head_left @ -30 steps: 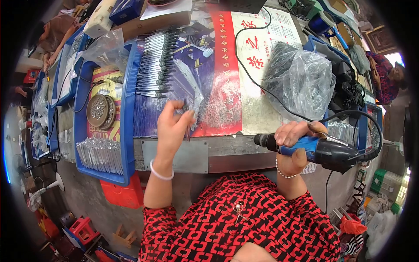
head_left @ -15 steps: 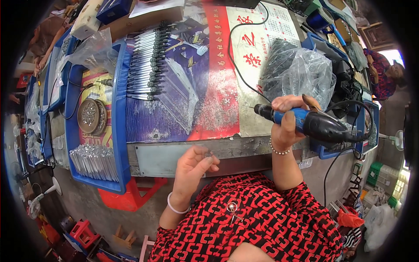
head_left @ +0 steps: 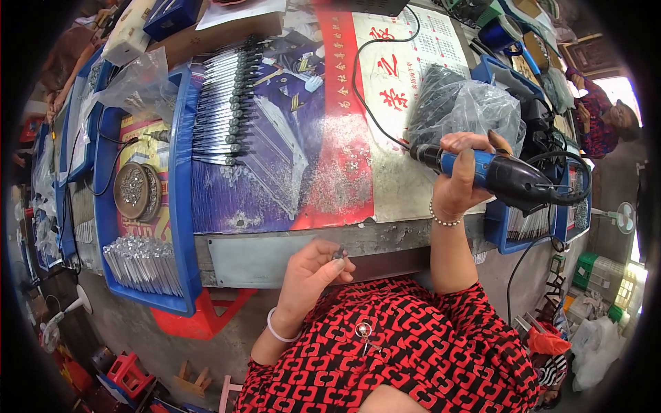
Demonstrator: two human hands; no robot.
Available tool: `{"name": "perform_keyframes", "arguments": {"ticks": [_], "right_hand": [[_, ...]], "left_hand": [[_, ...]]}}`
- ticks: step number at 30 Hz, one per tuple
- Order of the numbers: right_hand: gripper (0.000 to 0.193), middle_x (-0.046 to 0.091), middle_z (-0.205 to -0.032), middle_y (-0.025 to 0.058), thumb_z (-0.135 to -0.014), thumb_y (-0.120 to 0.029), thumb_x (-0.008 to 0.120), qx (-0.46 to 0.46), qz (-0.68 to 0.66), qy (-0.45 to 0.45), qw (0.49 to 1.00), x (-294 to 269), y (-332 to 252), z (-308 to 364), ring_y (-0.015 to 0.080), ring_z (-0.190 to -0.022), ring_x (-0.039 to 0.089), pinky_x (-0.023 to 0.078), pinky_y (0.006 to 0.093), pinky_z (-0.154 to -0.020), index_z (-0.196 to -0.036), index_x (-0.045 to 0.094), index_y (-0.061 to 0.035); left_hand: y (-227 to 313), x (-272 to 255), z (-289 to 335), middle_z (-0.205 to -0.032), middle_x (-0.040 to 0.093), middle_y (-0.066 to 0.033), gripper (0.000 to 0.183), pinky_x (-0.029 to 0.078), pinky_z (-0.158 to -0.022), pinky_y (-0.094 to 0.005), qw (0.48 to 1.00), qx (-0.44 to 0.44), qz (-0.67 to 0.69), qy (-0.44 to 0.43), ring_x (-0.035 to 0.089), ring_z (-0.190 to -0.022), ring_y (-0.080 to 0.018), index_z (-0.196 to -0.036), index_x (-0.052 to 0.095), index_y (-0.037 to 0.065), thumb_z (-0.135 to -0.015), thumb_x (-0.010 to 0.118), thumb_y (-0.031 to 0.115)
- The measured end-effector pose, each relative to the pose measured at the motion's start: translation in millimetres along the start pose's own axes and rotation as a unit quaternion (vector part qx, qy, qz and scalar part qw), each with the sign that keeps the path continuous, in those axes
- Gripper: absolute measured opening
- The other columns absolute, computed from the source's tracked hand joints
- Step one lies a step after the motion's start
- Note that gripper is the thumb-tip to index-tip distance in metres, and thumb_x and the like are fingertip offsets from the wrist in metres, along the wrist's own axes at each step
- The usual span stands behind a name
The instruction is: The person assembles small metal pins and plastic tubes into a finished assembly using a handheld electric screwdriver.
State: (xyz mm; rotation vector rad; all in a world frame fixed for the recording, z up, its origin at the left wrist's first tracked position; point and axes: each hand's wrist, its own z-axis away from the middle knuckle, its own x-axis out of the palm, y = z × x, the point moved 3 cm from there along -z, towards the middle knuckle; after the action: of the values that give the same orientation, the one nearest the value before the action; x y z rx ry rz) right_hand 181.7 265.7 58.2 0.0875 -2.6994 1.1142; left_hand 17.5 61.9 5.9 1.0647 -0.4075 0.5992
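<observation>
My right hand (head_left: 458, 180) is wrapped round a blue and black electric screwdriver (head_left: 513, 180), held above the front of the bench with its tip pointing left. Just past the bench's front edge, my left hand (head_left: 313, 272) pinches a small dark part (head_left: 339, 253) between thumb and fingers; its exact kind is too small to tell. Beyond that hand, a row of slim silver rods with dark fittings (head_left: 237, 110) lies on the sheet-covered bench top. Tiny metal pieces (head_left: 354, 160) are scattered over the sheet's red band.
At the left stands a blue tray (head_left: 182, 227) with a round dish of small metal pieces (head_left: 131, 191) and a bundle of flat silver strips (head_left: 141, 265). Clear plastic bags (head_left: 475, 113) lie at the right, beside a black cable (head_left: 368, 89). Another person (head_left: 599, 113) is at far right.
My left hand has shifted slightly right, and the dark part in its fingers shows more plainly. The screwdriver has moved a little to the right. The whole view has tilted slightly.
</observation>
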Motion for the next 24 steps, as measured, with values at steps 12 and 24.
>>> {"name": "perform_keyframes", "arguments": {"ticks": [12, 24], "right_hand": [[0.048, 0.060, -0.082, 0.0118, -0.078, 0.007, 0.064, 0.019, 0.041, 0.002, 0.999, 7.5, 25.9, -2.4, 0.0188, -0.072, 0.062, 0.054, 0.0343, -0.071, -0.118, 0.039, 0.0024], [0.047, 0.056, -0.080, 0.0100, -0.080, 0.001, 0.061, 0.095, -0.108, 0.034, 0.989, 9.7, -19.1, 5.3, 0.0190, -0.068, 0.057, 0.051, 0.0353, -0.066, -0.121, 0.038, -0.0013]], "left_hand": [[-6.2, -3.5, -0.2, -0.083, 0.064, -0.0112, 0.014, 0.051, -0.063, -0.0255, 0.999, -0.018, 0.035, -0.006, 0.062, -0.067, -0.0163, -0.102, 0.053, 0.003, -0.091, 0.058, 0.011], [-3.6, 16.7, -20.4, -0.073, 0.059, -0.0027, 0.013, 0.041, -0.052, -0.0183, 0.995, 0.011, 0.097, 0.007, 0.052, -0.058, -0.0072, -0.098, 0.056, 0.004, -0.096, 0.053, 0.017]]}}
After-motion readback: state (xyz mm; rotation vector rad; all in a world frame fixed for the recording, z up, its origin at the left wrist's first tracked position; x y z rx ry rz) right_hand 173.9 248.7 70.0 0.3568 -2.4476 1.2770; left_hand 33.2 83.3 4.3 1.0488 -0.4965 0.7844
